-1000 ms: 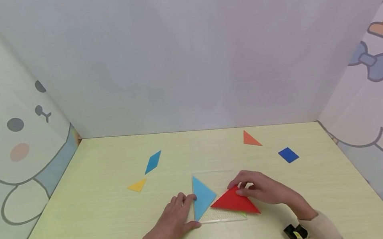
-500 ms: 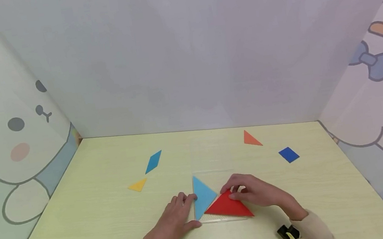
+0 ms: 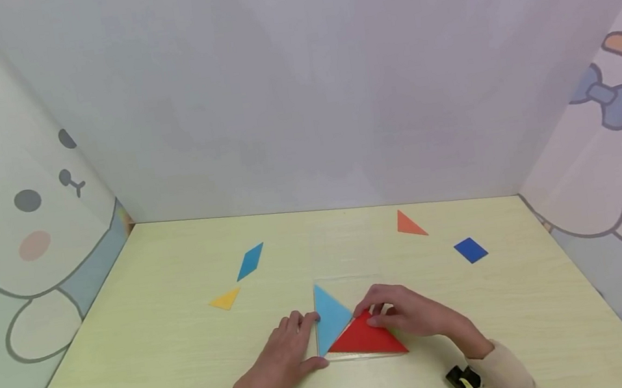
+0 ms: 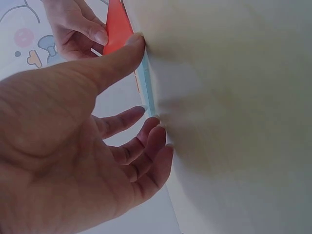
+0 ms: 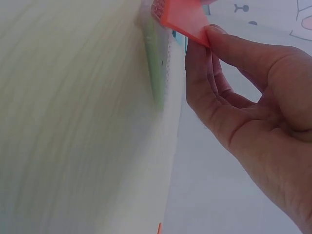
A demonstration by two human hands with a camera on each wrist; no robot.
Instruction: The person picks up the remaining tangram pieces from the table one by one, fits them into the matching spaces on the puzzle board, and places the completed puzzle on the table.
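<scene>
My right hand [image 3: 409, 311] pinches a red triangle tile [image 3: 362, 338] between thumb and fingers, tilted over the front of a shallow clear plastic tray [image 3: 357, 277]. A light blue triangle tile [image 3: 330, 319] lies along the tray's left side, its slanted edge right beside the red one. At that left side rests my left hand [image 3: 285, 358], thumb at the near corner and index fingertip at the blue tile's edge; the other fingers are loosely bent. In the right wrist view a green strip [image 5: 155, 68] shows under the red tile, mostly hidden by it in the head view.
Left of the tray lie a blue parallelogram [image 3: 250, 261] and a yellow triangle [image 3: 226, 299]. An orange triangle [image 3: 409, 224] and a dark blue square [image 3: 470, 250] lie at the back right. A clear panel [image 3: 343, 249] extends behind the tray. Printed walls enclose the table [image 3: 134, 374].
My right hand has moved the red triangle left and slightly toward me, up against the light blue triangle's slanted edge. The left hand has stayed in place.
</scene>
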